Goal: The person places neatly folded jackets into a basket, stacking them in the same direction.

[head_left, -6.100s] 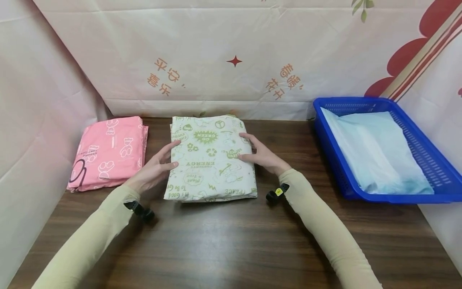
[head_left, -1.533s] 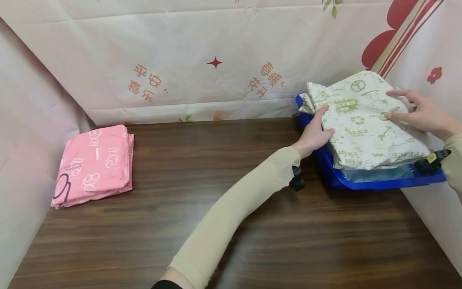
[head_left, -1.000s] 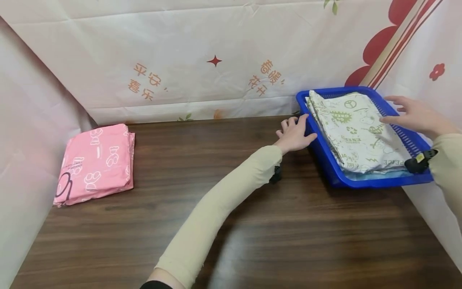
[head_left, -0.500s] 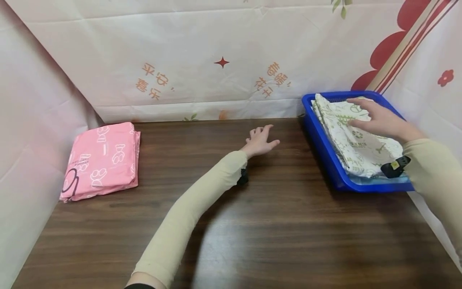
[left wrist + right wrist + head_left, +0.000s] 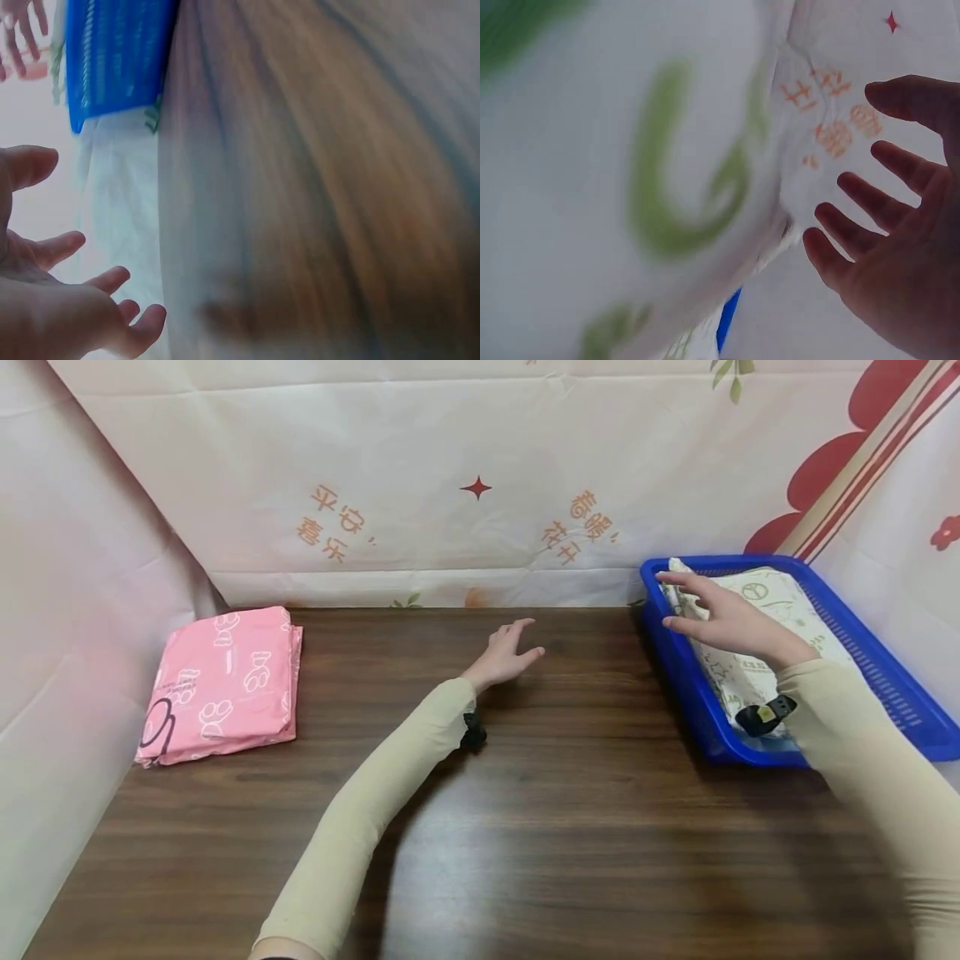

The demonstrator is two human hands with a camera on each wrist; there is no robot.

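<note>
A folded white cloth with green print (image 5: 795, 602) lies in the blue basket (image 5: 678, 681) at the right, over something light blue that barely shows. Above the basket's left side is my right hand (image 5: 727, 617), fingers spread and holding nothing. In the right wrist view the same cloth (image 5: 592, 187) fills the left side, apart from my right hand (image 5: 907, 202). My left hand (image 5: 504, 656) hovers over the middle of the table, fingers loosely extended and nothing in it. At the far left a folded pink cloth (image 5: 225, 685) with white bear-like outlines rests on the table.
The dark wooden table (image 5: 570, 827) stretches between pink cloth and basket. A printed white curtain (image 5: 420, 460) stands behind it, with more fabric at both sides. A small black camera (image 5: 765, 714) is strapped to my right wrist.
Both hands held the green-printed cloth mid-table; it was carried right and let go in the basket. Since then the left hand has drawn back left, and the right has moved left over the basket.
</note>
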